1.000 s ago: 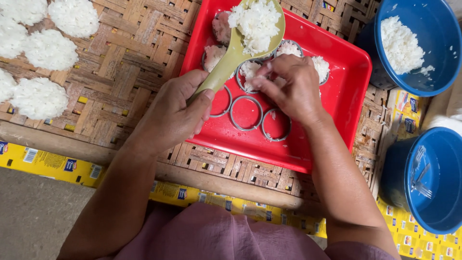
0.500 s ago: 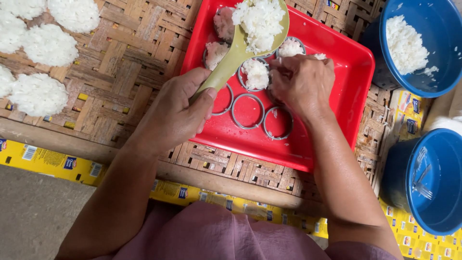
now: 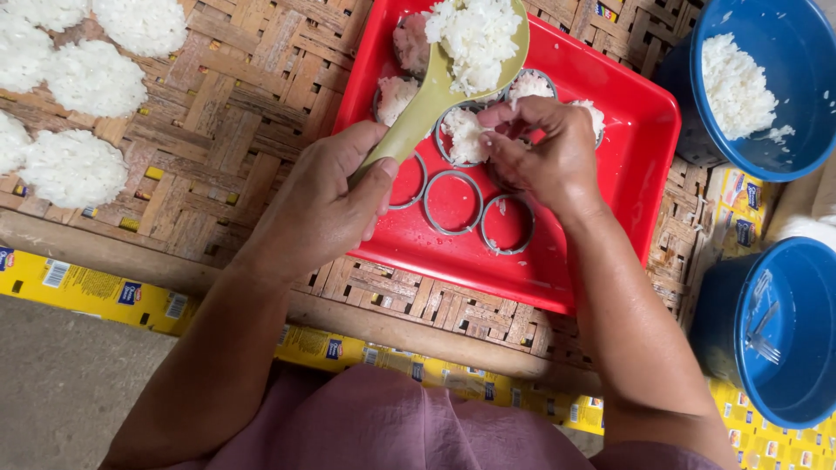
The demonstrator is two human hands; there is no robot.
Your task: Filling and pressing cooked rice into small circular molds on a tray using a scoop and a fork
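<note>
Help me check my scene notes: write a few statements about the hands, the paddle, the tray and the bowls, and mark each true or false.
1. The left hand holds a rice paddle heaped with rice. True.
2. The right hand rests in the blue bowl of rice. False: its fingertips press rice in a ring mould on the red tray.
3. Every ring mould is filled. False: the near ones are empty.
4. Round rice cakes lie on the woven mat. True.
</note>
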